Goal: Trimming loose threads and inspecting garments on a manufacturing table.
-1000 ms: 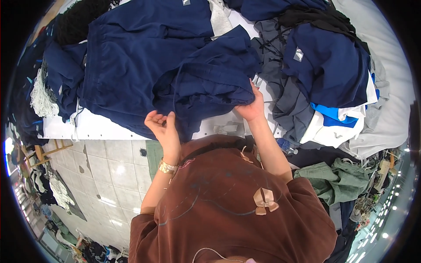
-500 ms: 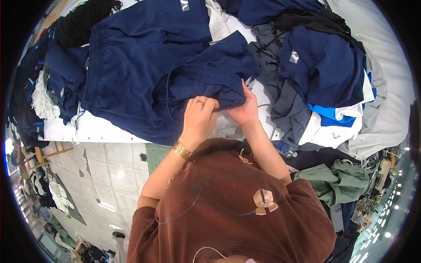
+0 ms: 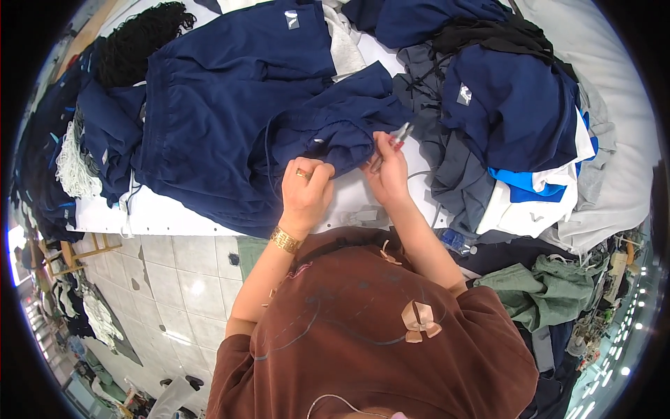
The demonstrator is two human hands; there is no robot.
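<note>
A pair of navy drawstring shorts (image 3: pixel 293 122) lies bunched on the white table, its waistband opening turned toward me. A small white spot shows inside the waistband. My left hand (image 3: pixel 306 192), with a ring and a gold bracelet, pinches the near edge of this waistband. Beside its right end is my right hand (image 3: pixel 388 171), closed around small silvery thread snips (image 3: pixel 402 133) whose metal end sticks up past the fingers. The fingertips of the right hand are close to the cloth; whether they touch it I cannot tell.
Another navy garment (image 3: pixel 209 98) is spread flat on the left. Folded navy, grey, blue and white clothes (image 3: pixel 513 112) are piled at right. Black cords (image 3: pixel 143 42) and white cords (image 3: pixel 75 164) lie far left. A clear bottle (image 3: pixel 457 242) lies at the table's near edge.
My left hand has shifted slightly left and down with the waistband. The right hand has turned and come away from the cloth's edge, showing more of the snips. The white spot has come into sight.
</note>
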